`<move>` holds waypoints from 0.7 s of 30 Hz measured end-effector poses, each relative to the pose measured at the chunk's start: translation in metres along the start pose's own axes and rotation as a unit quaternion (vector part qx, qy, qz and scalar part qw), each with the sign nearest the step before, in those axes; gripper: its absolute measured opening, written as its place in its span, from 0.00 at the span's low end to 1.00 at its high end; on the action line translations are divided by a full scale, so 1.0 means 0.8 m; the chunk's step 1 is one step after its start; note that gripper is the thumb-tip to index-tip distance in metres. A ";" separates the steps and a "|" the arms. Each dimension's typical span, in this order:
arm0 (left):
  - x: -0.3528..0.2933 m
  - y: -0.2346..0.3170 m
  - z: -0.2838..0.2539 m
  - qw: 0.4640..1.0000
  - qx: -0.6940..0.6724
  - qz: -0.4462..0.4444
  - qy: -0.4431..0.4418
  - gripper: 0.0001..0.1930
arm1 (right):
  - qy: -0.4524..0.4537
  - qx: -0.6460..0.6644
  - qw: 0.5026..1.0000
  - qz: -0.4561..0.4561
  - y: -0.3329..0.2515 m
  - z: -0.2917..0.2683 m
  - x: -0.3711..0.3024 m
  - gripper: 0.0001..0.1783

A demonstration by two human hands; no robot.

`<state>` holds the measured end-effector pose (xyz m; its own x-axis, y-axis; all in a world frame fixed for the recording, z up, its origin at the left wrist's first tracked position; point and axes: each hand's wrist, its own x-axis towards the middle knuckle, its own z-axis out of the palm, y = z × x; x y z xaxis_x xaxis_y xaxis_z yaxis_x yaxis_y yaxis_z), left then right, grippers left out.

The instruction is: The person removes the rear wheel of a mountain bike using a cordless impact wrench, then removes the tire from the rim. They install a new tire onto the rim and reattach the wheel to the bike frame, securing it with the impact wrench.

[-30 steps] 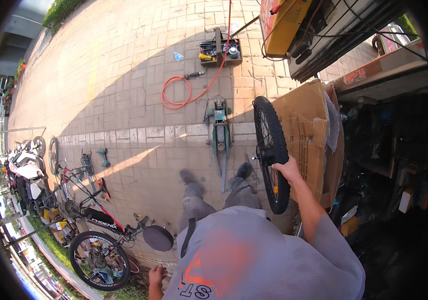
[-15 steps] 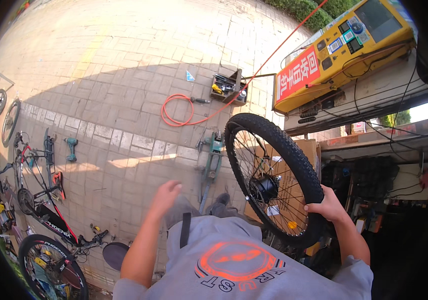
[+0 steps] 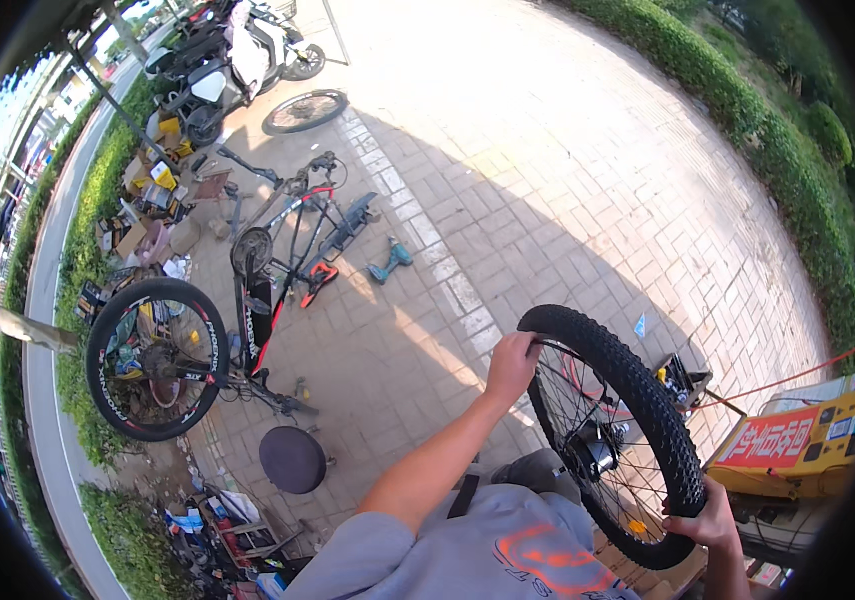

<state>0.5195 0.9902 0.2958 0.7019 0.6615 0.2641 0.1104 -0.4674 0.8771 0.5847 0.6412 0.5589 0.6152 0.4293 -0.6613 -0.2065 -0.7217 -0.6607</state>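
Note:
A knobbly black bicycle wheel [image 3: 670,440] stands upright in front of me at the right, with a dark hub motor in its middle and an orange reflector on the spokes. Its far upper rim is gripped by my left hand [image 3: 514,366], fingers closed over the tyre's edge. Lower down on the right, my right hand [image 3: 708,518] clasps the tyre, thumb toward the spokes. Over to the left lies a black and red bicycle frame [image 3: 266,300] on the paving, one wheel [image 3: 218,345] still attached to it.
A round stool [image 3: 294,460] stands left of me. A teal cordless drill [image 3: 391,260] and a loose wheel [image 3: 305,112] lie on the paving. Beyond my wheel sit a toolbox [image 3: 686,380] and a yellow machine [image 3: 798,440]. Parked scooters [image 3: 248,55] and boxes line the far left.
My left hand, free before, has come across and taken hold of the tyre's upper part. The view has swung left. My right hand keeps its grip on the wheel.

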 end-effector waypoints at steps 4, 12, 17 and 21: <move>0.020 -0.017 -0.047 0.998 0.015 -0.065 -0.007 0.09 | -0.055 -0.029 0.997 -0.046 -0.042 -0.005 0.104 0.28; 0.132 0.026 -0.064 0.994 0.007 -0.103 -0.022 0.10 | -0.161 -0.211 0.958 -0.108 -0.130 -0.042 0.324 0.39; 0.178 -0.016 -0.070 0.988 0.041 -0.142 0.052 0.09 | -0.212 -0.293 0.921 -0.141 -0.221 -0.046 0.425 0.41; 0.217 -0.099 -0.106 0.949 0.016 -0.302 0.095 0.12 | -0.220 -0.333 0.905 -0.146 -0.319 -0.038 0.499 0.41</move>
<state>0.5729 1.1917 0.3060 0.3645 0.9069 -0.2115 0.4758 0.0139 0.8795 0.9063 0.9802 0.4742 0.1776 0.7229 -0.6677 0.5111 -0.6476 -0.5652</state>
